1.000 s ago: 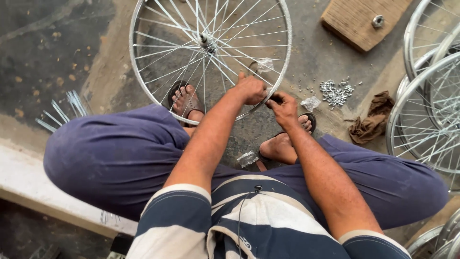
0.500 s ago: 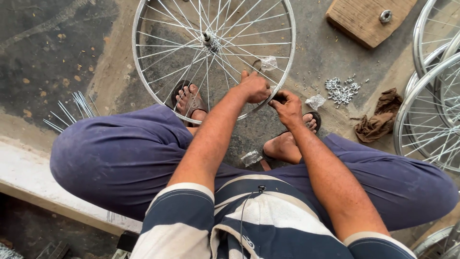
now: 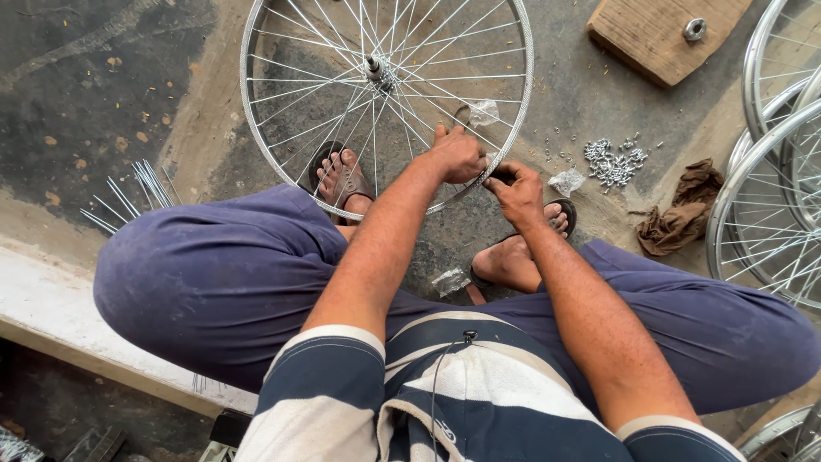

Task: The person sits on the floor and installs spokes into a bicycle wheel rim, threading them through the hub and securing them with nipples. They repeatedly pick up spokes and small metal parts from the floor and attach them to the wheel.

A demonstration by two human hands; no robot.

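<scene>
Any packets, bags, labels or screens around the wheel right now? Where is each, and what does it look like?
No labels, signs or screens show.
Clear plastic bag: crumpled, under the wheel spokes just beyond the left hand.
Second clear bag: small, crumpled, on the floor right of the right hand, beside the pile of spoke nipples.
Third clear bag: crumpled, between the feet.

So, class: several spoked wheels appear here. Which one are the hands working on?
The full wheel lying on the floor by the feet; both hands, left and right, meet at its near rim. The other wheels stand untouched at right.
</scene>
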